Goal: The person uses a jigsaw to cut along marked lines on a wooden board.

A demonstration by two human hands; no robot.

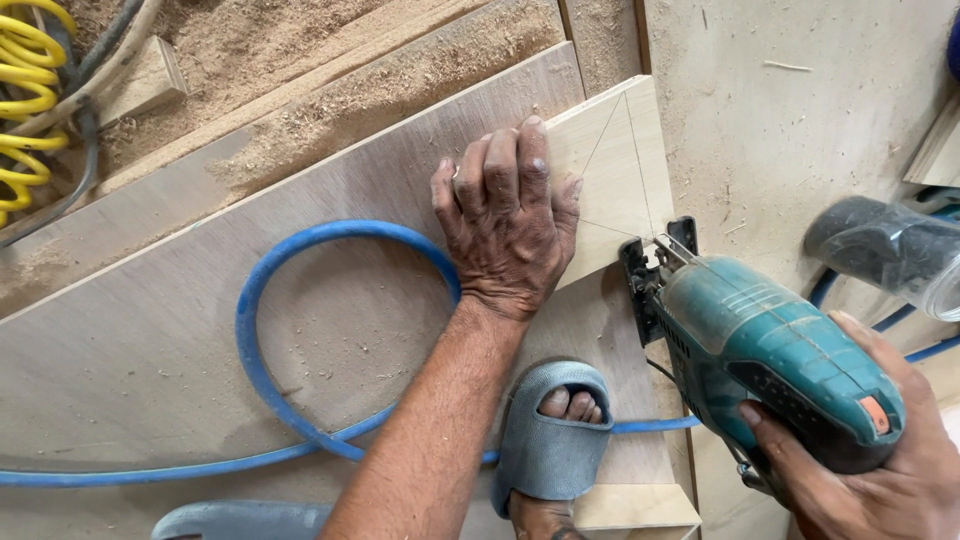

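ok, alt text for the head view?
A right hand holds a teal jigsaw at the edge of a small pencil-marked plywood piece, which the left hand presses flat. A blue hose loops across the sawdust-covered boards, beside a sandalled foot.

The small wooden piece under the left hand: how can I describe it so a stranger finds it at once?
Start at the large plywood sheet with the blue hose looped on it. At its right end, the left hand presses a small wooden piece. It alone is paler and carries thin pencil lines.
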